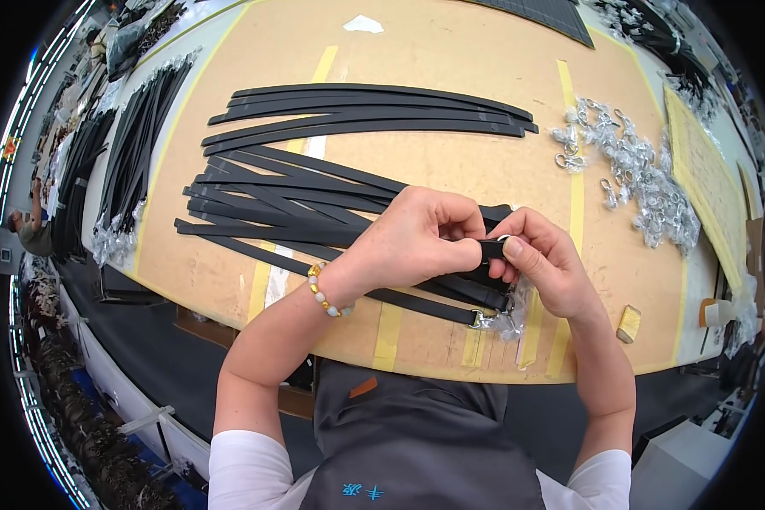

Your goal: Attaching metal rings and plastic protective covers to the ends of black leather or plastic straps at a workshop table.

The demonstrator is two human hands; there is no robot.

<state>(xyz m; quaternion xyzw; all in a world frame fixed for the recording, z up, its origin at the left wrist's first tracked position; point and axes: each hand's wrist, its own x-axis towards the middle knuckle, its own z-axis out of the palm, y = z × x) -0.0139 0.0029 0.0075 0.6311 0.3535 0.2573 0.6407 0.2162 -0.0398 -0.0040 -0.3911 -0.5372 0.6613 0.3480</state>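
Note:
Above the near middle of the table, my left hand pinches a black strap close to its end. A silvery metal ring shows at that end, where my right hand pinches with thumb and fingers; the rest of the fitting is hidden. Under my left hand and wrist lies a pile of black straps, fanned out to the left. Nearer to me, one strap ends in a metal clasp, beside crumpled clear plastic.
More black straps lie beyond the pile. Plastic-wrapped metal clasps are heaped at the right, near a yellowed board. A small yellow block sits by the near right edge. Bundled straps rest at the left edge.

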